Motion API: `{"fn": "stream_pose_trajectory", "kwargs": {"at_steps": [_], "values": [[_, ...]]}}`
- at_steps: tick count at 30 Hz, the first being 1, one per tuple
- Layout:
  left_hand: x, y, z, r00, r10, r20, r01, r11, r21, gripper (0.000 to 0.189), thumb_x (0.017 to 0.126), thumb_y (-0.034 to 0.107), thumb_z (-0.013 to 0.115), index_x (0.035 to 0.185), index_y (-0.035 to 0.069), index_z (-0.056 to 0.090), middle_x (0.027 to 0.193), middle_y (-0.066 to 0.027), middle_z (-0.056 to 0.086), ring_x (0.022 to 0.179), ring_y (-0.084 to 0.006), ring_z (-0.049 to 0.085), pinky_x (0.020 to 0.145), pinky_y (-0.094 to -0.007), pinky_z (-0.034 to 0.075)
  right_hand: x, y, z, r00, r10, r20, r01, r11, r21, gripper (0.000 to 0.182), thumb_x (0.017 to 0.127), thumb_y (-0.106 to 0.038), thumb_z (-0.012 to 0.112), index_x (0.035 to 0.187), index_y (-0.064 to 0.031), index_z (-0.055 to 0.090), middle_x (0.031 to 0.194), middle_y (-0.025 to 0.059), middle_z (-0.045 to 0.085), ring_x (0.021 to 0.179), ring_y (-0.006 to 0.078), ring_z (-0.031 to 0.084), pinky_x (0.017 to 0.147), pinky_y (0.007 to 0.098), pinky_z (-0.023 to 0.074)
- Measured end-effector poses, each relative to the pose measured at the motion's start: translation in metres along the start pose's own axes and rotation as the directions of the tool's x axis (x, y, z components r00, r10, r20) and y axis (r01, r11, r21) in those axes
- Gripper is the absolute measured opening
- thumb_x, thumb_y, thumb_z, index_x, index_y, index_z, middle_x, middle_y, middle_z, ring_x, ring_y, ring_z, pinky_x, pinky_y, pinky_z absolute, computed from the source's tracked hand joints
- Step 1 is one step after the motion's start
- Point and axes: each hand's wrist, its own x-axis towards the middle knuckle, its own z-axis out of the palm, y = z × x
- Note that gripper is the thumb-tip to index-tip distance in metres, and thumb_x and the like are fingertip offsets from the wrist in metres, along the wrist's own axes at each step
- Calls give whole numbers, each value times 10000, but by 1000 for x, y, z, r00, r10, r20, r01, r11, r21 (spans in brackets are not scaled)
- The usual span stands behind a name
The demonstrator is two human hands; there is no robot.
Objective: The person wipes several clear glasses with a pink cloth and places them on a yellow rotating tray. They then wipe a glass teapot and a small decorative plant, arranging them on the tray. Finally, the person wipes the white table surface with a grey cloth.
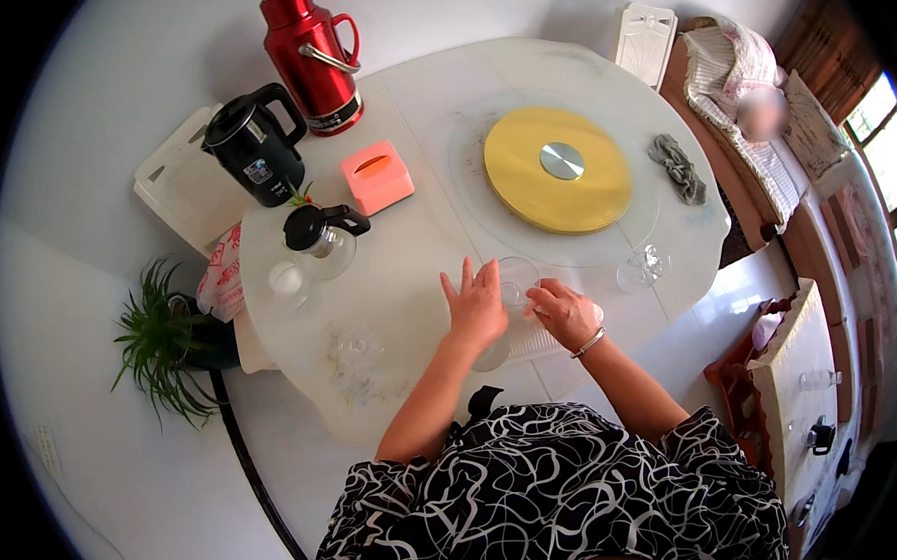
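Observation:
Both of my hands are over the near side of a glass-topped table (418,281). My left hand (478,303) has its fingers spread beside a clear glass vessel (518,275); whether it touches the glass is unclear. On the vessel's other side my right hand (566,312) has its fingers bent near the rim, with something small and pinkish at the fingertips that I cannot make out. Another clear round glass piece (491,355) shows partly under my left wrist. A ribbed, pale mat or tray (530,342) lies beneath. Beyond my hands sits a gold round turntable (519,175) with a silver centre.
At the left stand a red thermos flask (312,68), a black electric kettle (255,149), a pink tissue box (379,179) and a glass teapot (335,251). Clear glassware (643,269) and a grey crumpled cloth (676,169) lie right. A person (763,116) is on the sofa.

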Motion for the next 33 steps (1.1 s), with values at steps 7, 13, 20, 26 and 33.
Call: {"fn": "stream_pose_trajectory", "kwargs": {"at_steps": [7, 13, 20, 26, 33], "values": [[-16, -14, -19, 966, 32, -257, -39, 999, -23, 626, 712, 99, 556, 1283, 79, 303, 1346, -139, 301, 1286, -336, 207, 989, -607, 96, 2, -13, -14, 985, 147, 87, -149, 989, 19, 421, 714, -188, 640, 1102, -143, 484, 998, 75, 552, 766, 289, 589, 609, 381, 492], [-49, -107, -80, 640, -187, -745, 220, 974, -55, 626, 688, 135, 644, 1241, 94, 352, 1317, -150, 330, 1247, -336, 268, 985, -558, 167, -14, -10, -29, 903, 423, -79, -384, 874, 298, 369, 771, -207, 623, 1064, -52, 462, 901, 158, 575, 770, 302, 583, 685, 358, 473], [-68, -210, -79, 494, -620, -609, 535, 769, -349, 909, 609, 282, 756, 1306, 71, 212, 1361, -212, 188, 1260, -358, 216, 991, -473, 242, -3, -38, -49, 852, 519, 63, -346, 469, 813, 240, 908, -247, 468, 1012, -30, 482, 853, 7, 544, 789, 69, 488, 687, 243, 443], [-58, -250, -55, 565, -503, -655, 273, 862, -427, 873, 632, 271, 752, 1298, 39, 237, 1281, -205, 283, 1176, -334, 322, 962, -404, 314, -5, -57, -47, 835, 539, 109, -262, 217, 940, 318, 942, -303, 365, 1078, -38, 478, 944, 3, 518, 860, 61, 461, 764, 220, 414], [-78, -231, -91, 460, -511, -726, 248, 859, -447, 783, 649, 210, 745, 1275, 39, 307, 1175, -153, 398, 1048, -267, 425, 877, -370, 388, -15, -47, -58, 852, 522, -21, -194, 353, 915, 358, 930, -357, 356, 1111, -63, 451, 1022, 45, 519, 929, 124, 503, 827, 272, 430]]}}
